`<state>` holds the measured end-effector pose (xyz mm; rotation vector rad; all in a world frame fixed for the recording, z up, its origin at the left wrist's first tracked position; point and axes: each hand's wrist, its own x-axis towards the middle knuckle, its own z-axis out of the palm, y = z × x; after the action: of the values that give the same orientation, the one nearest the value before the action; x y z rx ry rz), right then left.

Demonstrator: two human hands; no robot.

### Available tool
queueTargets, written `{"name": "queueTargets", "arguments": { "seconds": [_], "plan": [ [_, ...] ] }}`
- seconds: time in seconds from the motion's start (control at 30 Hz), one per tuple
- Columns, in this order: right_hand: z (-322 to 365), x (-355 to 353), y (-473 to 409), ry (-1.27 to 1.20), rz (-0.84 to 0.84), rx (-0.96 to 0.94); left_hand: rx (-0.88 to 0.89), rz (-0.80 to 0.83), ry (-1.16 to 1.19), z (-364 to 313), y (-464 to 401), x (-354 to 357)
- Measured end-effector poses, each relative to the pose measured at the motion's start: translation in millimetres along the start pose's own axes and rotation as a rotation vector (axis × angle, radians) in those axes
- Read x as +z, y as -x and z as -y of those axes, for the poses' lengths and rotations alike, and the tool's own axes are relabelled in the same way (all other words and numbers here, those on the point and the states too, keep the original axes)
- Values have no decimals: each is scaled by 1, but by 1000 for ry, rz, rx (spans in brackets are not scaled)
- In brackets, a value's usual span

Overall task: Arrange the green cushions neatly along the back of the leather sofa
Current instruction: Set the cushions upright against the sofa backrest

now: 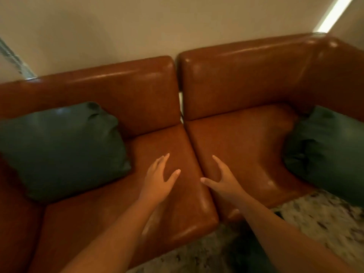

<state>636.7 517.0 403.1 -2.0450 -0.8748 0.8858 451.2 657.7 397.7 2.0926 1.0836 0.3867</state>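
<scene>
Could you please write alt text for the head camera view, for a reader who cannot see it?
Two open, empty hands, left hand and right hand, reach over a brown leather sofa. One green cushion leans at its left end, another green cushion lies at its right end.

The sofa (149, 99) is sitting against the wall (137, 24), rug (319, 219) lying in front. One cushion (59, 150) is leaning at the far left, the other cushion (327, 152) is resting far right. Both hands, left hand (157, 180) and right hand (224, 180), are hovering between them over the seat seam.
</scene>
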Motion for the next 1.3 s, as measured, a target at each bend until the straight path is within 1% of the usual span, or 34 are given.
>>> {"name": "queueTargets", "arguments": {
  "seconds": [0.07, 0.13, 0.23, 0.37, 0.47, 0.57, 0.67, 0.77, 0.8, 0.9, 1.0, 1.13, 1.23, 1.3],
  "plan": [
    [-33, -33, 27, -7, -23, 27, 22, 39, 16, -29, 15, 40],
    [-66, -63, 53, -18, -28, 97, 51, 63, 19, -57, 32, 82],
    [-124, -103, 93, -74, -53, 179, 46, 140, 39, -92, 62, 143],
    [-209, -143, 137, -119, -94, 282, 69, 317, -6, -110, 94, 221],
    [-270, -159, 164, -157, -147, 351, 70, 432, -37, -109, 106, 266],
    [-333, -165, 186, -238, -225, 478, 35, 517, -86, -103, 105, 312],
    [-392, -162, 206, -370, -351, 572, -1, 586, -138, -94, 103, 361],
    [-455, -152, 222, -482, -411, 676, -34, 700, -177, -80, 101, 409],
    [-481, -147, 228, -478, -423, 699, -56, 728, -188, -75, 101, 424],
    [-606, -110, 240, -518, -379, 673, -122, 777, -237, -58, 100, 469],
    [-630, -97, 250, -592, -435, 725, -190, 802, -232, -43, 100, 509],
    [-632, -90, 250, -687, -525, 771, -263, 796, -153, -17, 95, 559],
    [-642, -82, 244, -741, -589, 824, -260, 769, -91, -13, 98, 592],
    [-657, -76, 241, -783, -595, 856, -256, 779, -57, -12, 99, 611]
  ]
}}
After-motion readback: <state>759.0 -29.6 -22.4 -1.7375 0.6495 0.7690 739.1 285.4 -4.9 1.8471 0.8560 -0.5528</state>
